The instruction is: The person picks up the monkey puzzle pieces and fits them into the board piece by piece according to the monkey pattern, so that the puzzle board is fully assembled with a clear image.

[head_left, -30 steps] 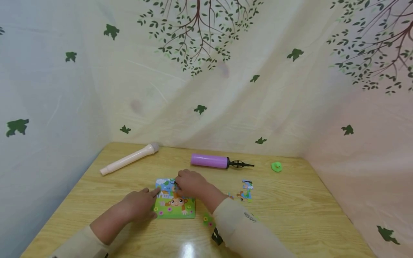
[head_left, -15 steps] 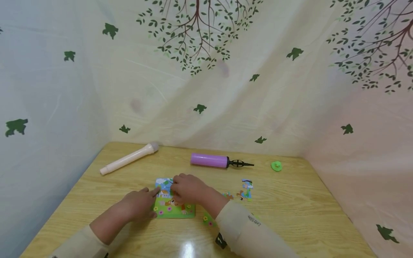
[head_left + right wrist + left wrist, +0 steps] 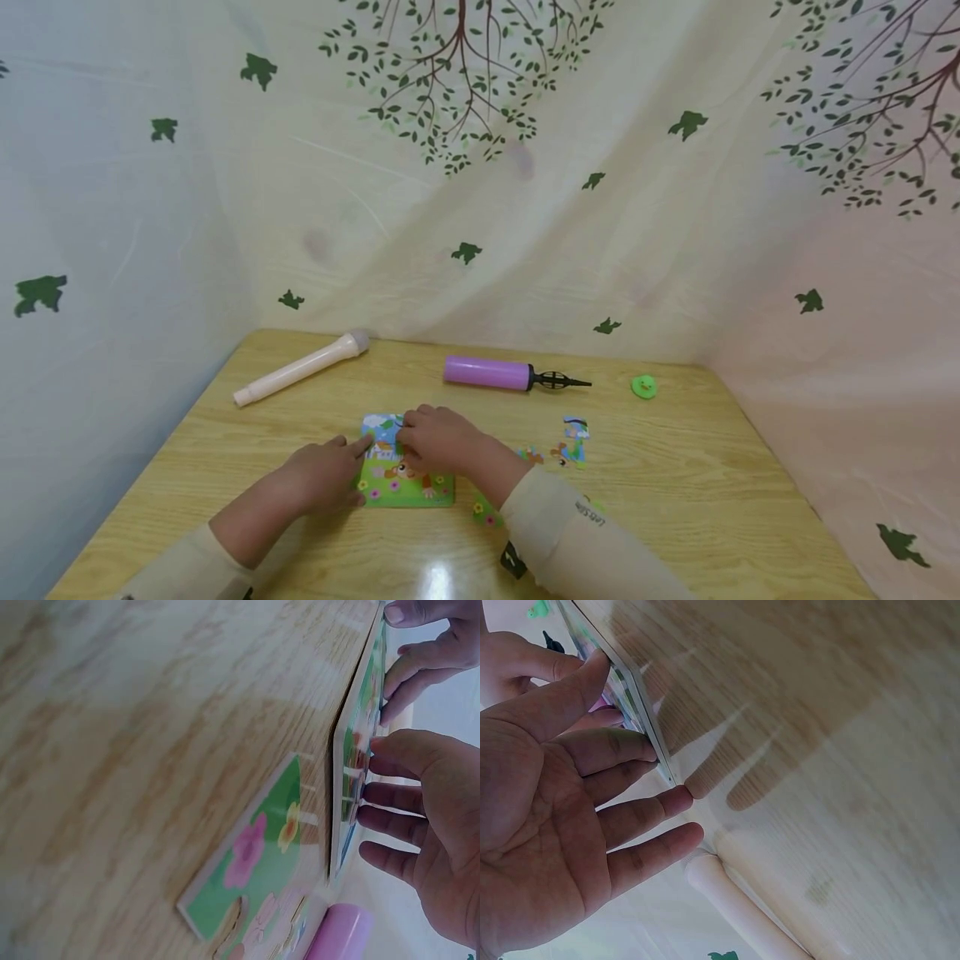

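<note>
A jigsaw puzzle board (image 3: 397, 497) with a monkey, flowers and sky lies flat on the table. My left hand (image 3: 322, 477) rests at its left side, the index finger reaching onto the picture; in the left wrist view its fingers (image 3: 641, 819) are spread and extended. From the right, my right hand (image 3: 444, 439) reaches over the upper part, covering some of the picture. Its fingertips touch the board in the right wrist view, and I see no loose piece between them. A green flowered puzzle piece (image 3: 244, 851) lies beside the board's right side.
More loose puzzle pieces (image 3: 570, 454) lie right of the board, some partly behind the right forearm. Further back are a pale tube with a grey head (image 3: 303, 368), a purple hand pump (image 3: 487, 373) and a green duck toy (image 3: 643, 387). Printed cloth surrounds the table (image 3: 675, 467).
My right hand has shifted slightly left and toward me over the board, covering more of the monkey, then stayed about there. The left hand has kept its place.
</note>
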{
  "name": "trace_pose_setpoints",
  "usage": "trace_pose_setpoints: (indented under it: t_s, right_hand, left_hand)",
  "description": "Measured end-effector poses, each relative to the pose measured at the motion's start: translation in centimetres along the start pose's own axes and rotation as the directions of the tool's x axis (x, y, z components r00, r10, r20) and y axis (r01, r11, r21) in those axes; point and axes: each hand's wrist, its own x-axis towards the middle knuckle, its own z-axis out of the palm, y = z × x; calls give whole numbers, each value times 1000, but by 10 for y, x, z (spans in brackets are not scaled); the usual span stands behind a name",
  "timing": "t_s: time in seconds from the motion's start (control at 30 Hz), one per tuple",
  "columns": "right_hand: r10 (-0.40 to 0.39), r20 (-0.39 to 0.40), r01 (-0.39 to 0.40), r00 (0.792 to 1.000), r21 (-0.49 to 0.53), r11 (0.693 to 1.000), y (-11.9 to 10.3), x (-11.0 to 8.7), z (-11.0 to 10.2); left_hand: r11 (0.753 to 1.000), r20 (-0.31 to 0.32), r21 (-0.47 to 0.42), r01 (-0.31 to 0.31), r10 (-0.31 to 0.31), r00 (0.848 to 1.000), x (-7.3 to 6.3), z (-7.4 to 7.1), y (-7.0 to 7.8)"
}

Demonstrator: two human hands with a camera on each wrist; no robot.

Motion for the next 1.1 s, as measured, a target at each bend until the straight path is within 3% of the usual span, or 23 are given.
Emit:
trace_pose_setpoints:
  t_s: [0.37,0.63,0.8,1.1]
  right_hand:
    - [2,12,-2,1000,51,999,0,-5,-2]
    - [33,-17,-29,999,196,980,18,-16,-3]
    - [62,-70,-47,996,205,978,41,-33,-4]
    - [206,-15,-192,978,311,931,82,-79,-7]
  left_hand:
    - [1000,3,0,5,-5,1000,-1,-2,2]
    - [1000,-7,-11,0,0,1000,-2,-1,2]
    - [1000,-5,-27,-3,2,1000,-4,0,2]
    - [1000,-2,-25,-4,4,1000,-4,-1,2]
